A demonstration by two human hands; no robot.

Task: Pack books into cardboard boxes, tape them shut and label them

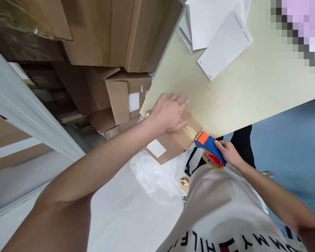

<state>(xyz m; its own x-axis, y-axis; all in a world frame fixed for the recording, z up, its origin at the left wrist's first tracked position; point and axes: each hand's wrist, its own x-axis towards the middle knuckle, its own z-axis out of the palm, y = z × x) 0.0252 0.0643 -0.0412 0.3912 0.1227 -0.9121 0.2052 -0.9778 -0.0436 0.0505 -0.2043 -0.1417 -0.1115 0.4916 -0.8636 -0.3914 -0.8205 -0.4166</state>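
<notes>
A small brown cardboard box [174, 145] sits at the corner of the pale table, with a white label on its side. A strip of packing tape [191, 131] lies along its top near the right end. Over the top of the box is my left hand [169, 112], slightly blurred, its fingers spread; whether it presses on the cardboard I cannot tell. My right hand [229, 152] grips a blue and orange tape dispenser [208, 142] by its handle. The dispenser's orange front touches the box's right edge, and a tape roll [213, 159] hangs beneath it.
White papers or envelopes [223, 45] lie on the pale table [267, 80]. Large cardboard boxes [99, 31] are stacked at left, with an open-flapped box [117, 101] below them. White plastic [157, 178] hangs beneath the table corner. A white post [36, 101] slants at far left.
</notes>
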